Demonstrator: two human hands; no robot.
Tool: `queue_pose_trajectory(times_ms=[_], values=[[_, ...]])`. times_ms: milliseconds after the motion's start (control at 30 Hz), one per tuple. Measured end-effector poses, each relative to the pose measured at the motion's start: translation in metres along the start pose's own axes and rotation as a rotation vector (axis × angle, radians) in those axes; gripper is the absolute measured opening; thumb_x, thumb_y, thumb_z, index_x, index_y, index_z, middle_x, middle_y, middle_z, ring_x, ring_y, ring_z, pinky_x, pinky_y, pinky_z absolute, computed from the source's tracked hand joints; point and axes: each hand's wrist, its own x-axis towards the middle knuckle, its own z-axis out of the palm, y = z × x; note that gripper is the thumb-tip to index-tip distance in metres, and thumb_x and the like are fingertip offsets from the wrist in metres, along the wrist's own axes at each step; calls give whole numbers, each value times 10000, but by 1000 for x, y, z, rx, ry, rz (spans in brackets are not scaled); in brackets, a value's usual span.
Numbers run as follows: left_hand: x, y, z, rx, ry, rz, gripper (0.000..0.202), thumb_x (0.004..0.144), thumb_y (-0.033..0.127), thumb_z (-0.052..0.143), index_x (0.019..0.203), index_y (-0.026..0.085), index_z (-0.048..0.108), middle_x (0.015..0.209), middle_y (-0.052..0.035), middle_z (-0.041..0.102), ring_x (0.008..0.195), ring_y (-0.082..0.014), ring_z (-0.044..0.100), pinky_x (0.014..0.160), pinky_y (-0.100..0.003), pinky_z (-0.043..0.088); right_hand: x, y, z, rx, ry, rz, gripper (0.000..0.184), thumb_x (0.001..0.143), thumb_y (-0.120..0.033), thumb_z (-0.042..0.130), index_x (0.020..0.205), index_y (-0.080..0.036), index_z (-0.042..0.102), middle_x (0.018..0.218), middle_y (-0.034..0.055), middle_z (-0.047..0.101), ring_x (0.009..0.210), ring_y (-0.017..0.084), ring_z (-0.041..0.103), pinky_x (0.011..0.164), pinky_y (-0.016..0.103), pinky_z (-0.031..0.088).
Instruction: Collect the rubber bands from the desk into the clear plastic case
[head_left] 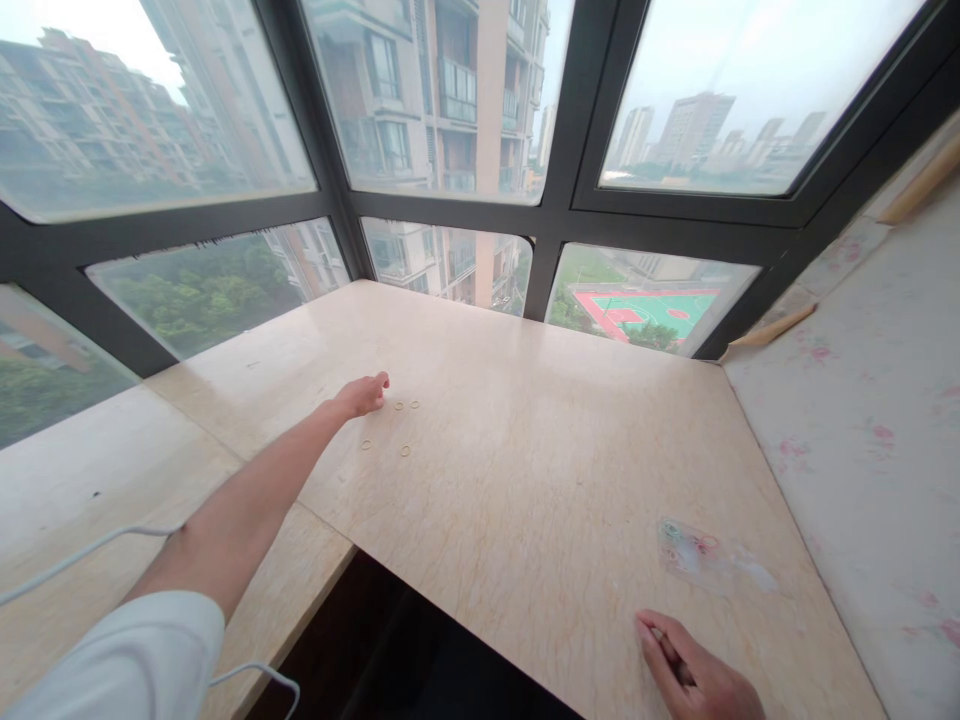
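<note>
left hand [363, 394] by thin round bands [406, 450] on marble sill [540, 480].

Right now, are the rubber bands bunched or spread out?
Spread out: rubber bands lie singly on the counter, apart, beside the left hand.

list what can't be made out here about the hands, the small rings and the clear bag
- Left hand, head view: fingertips face away, so any grip is hidden.
- Small thin yellowish rings: too small to identify.
- Right hand: cut off by the bottom edge.
- Clear plastic bag: contents blurred.
</note>
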Motion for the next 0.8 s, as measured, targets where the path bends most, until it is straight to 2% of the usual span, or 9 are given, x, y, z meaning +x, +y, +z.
queue_pose_trajectory(times_ms=[200,367,467,567,667,800], values=[[-7,5,1,-158,114,35,248,655,175,553,903,191,549,828,-33,661,793,-208,615,717,-292,444,4,-3,-2,15,58,-66,436,956,-495,398,818,-208,696,547,-4,648,397,109,592,404,173,419],[-12,29,-2,-323,221,72,236,673,219,559,903,166,566,837,-29,653,676,-148,589,681,-274,468,4,-1,-2,8,20,-68,391,961,-457,410,861,-206,692,548,-9,638,419,113,601,432,175,431],[-19,58,-6,-523,231,93,234,713,279,560,908,151,585,794,-30,638,596,-121,560,571,-251,460,3,-2,-2,8,28,-69,386,966,-450,406,870,-200,684,550,-12,633,425,114,602,432,179,423],[-30,96,-10,-939,191,99,287,688,337,649,889,139,599,738,-23,615,530,-98,519,477,-224,415,3,-4,-2,6,42,-63,407,973,-448,382,853,-196,679,520,-18,610,402,113,582,423,188,405],[-44,137,-10,-1202,137,143,335,666,333,717,912,133,609,723,-11,607,512,-72,491,479,-210,403,4,-6,-2,12,35,-50,408,977,-438,373,855,-194,676,512,-18,596,403,116,571,437,198,398],[-67,190,-6,-1370,52,228,321,674,308,743,923,141,627,723,-10,619,540,-69,492,503,-202,414,6,-8,-2,35,14,-17,379,974,-410,382,867,-193,673,533,-10,604,433,126,576,465,209,396]])
